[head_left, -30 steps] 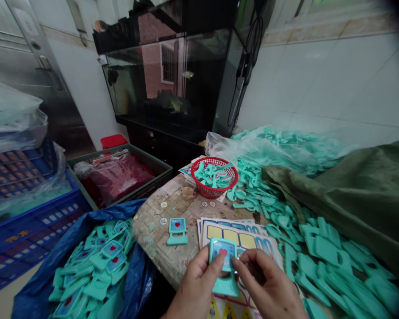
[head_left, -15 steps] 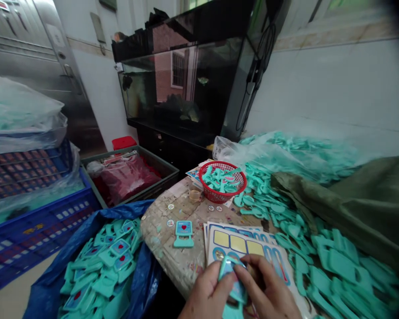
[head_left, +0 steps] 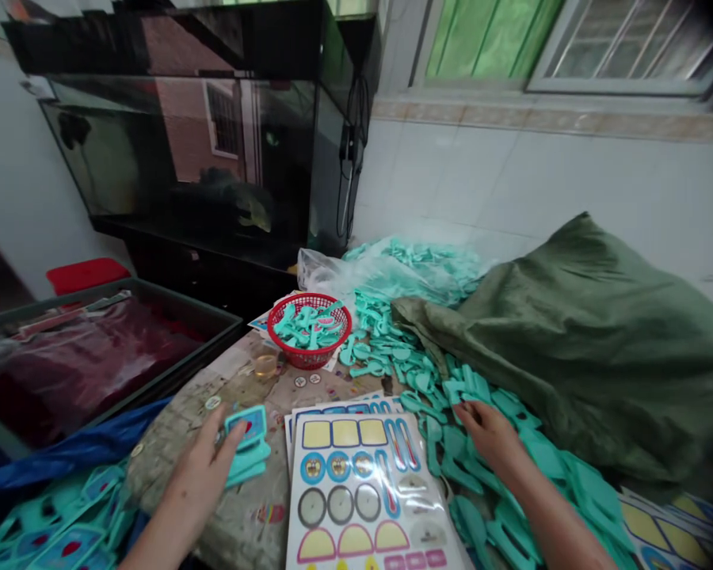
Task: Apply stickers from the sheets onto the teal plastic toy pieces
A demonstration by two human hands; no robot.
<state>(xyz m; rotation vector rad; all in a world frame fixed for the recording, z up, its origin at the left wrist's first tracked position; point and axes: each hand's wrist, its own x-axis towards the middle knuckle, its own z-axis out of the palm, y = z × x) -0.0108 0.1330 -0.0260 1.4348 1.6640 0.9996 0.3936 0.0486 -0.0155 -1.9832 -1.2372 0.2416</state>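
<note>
Turquoise plastic frame-shaped pieces (head_left: 70, 548) with blue, red-heart stickers on them are heaped at lower left against crumpled blue plastic sheeting (head_left: 83, 435). At least one more stickered piece (head_left: 250, 427) lies on the worn table (head_left: 181, 443), partly over another turquoise piece. The left hand (head_left: 199, 467) is there, fingers parted, thumb over its edge. The right hand (head_left: 493, 435) has its fingers drawn together at the large heap of turquoise plastic parts (head_left: 588, 475); whether it grips one cannot be told. That heap looks mostly unstickered, and the glossy multicoloured sticker sheet (head_left: 345, 434) between the hands retains many stickers, so much appears left.
</note>
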